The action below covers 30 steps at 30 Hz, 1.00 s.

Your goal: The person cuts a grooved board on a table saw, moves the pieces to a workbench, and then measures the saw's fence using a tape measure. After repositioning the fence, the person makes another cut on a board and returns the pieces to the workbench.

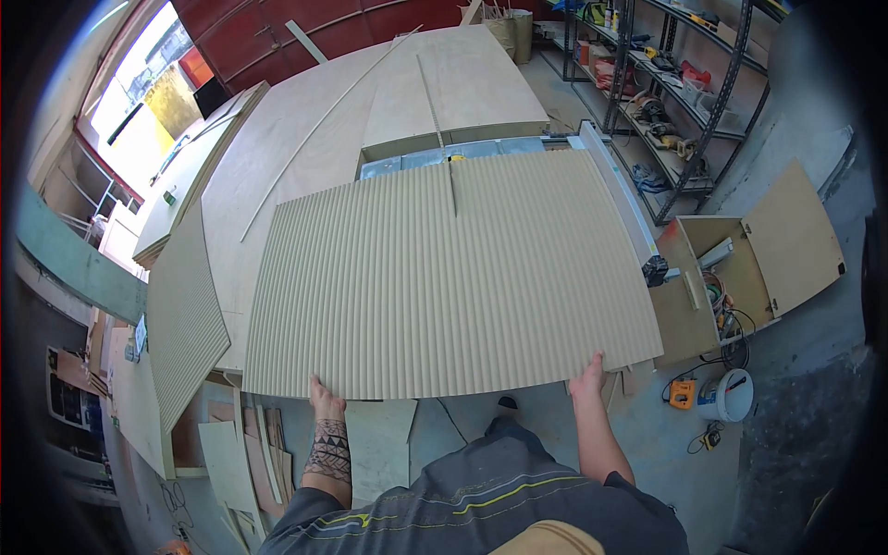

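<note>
A wide beige fluted panel (444, 277) lies over the table saw (504, 147), its ribs running away from me. My left hand (326, 396) is closed on the panel's near edge toward the left, thumb on top and fingers hidden underneath. Toward the right end of the same edge, my right hand (586, 375) grips it likewise, thumb up. At the panel's far edge sits a small yellow-and-black piece (455, 158) of the saw, with a thin dark line running from it toward me across the ribs. The saw's metal fence rail (618, 190) stands along the right side.
A large wooden outfeed table (305, 120) carries long thin strips (328, 129). Another ribbed panel (185, 314) leans at left. Tool shelves (671, 102), an open wooden cabinet (731, 268), a white bucket (726, 396) and an orange tool (682, 394) are at right. Offcuts (245, 453) stand below left.
</note>
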### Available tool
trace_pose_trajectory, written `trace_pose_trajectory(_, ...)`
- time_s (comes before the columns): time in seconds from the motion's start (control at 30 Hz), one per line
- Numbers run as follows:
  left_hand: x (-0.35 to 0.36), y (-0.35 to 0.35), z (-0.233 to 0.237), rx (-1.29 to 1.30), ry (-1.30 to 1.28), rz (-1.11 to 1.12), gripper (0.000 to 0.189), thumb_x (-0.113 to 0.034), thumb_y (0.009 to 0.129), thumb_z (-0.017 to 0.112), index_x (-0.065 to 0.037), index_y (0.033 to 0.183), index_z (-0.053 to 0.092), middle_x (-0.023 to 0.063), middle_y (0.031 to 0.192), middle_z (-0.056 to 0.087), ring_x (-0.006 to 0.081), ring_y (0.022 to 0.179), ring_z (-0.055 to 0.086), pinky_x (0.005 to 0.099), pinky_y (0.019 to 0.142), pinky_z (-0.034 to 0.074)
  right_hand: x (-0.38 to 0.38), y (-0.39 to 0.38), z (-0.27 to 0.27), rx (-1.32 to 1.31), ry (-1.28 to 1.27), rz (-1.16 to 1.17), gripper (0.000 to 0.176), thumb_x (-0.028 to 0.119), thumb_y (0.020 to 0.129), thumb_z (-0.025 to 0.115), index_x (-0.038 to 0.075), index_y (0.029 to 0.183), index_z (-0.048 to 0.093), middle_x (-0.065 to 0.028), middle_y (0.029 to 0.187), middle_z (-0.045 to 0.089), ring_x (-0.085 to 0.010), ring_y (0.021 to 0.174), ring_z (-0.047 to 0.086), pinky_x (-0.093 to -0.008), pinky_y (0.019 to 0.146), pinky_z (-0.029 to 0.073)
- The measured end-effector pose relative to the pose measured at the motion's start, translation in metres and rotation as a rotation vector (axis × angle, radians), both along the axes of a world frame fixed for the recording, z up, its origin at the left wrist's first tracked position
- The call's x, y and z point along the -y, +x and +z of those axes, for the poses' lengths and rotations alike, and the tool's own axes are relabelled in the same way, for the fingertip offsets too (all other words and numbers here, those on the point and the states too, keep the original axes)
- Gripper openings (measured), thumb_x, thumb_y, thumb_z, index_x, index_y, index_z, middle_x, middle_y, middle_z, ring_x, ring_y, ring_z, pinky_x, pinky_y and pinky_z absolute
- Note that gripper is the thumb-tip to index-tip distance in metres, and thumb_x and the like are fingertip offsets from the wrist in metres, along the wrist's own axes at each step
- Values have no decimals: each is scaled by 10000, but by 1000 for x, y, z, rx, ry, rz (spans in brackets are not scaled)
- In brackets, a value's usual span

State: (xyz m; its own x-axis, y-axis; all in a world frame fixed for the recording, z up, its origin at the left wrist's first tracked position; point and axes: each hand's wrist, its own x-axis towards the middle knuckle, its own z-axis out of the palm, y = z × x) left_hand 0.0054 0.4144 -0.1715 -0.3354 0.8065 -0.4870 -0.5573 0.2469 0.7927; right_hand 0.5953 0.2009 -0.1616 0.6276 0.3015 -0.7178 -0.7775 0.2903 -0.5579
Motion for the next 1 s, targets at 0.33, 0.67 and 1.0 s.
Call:
trace_pose_trajectory(0.33, -19, -6, 5, 0, -49, -171, 695, -493, 1028, 528, -40, 1532, 376, 181, 1509, 467, 377, 1362, 483, 560, 1129, 396, -23, 13, -18, 6, -113, 38, 870, 459, 996, 617, -36, 1549, 164, -203, 1584, 322, -370, 1422, 414, -552, 1150, 377)
trace_pose_trajectory(0.67, 45, 87, 148, -1932, 165, -1170, 1015, -428, 751, 867, -166, 1583, 346, 222, 1650, 181, 451, 1515, 197, 619, 1224, 102, 10, -34, 123, 1639, -977, 1221, 940, 463, 865, 731, 101, 1591, 254, -262, 1635, 169, -478, 1502, 191, -694, 1188, 85)
trace_pose_trajectory(1.0, -4, 76, 110, -1823, 424, -1222, 911, -419, 779, 834, -187, 1548, 404, 228, 1628, 242, 423, 1528, 189, 641, 1207, 102, -25, -14, 74, 1817, -953, 1454, 859, 584, 884, 647, 176, 1581, 354, -166, 1680, 177, -422, 1543, 159, -722, 1176, 92)
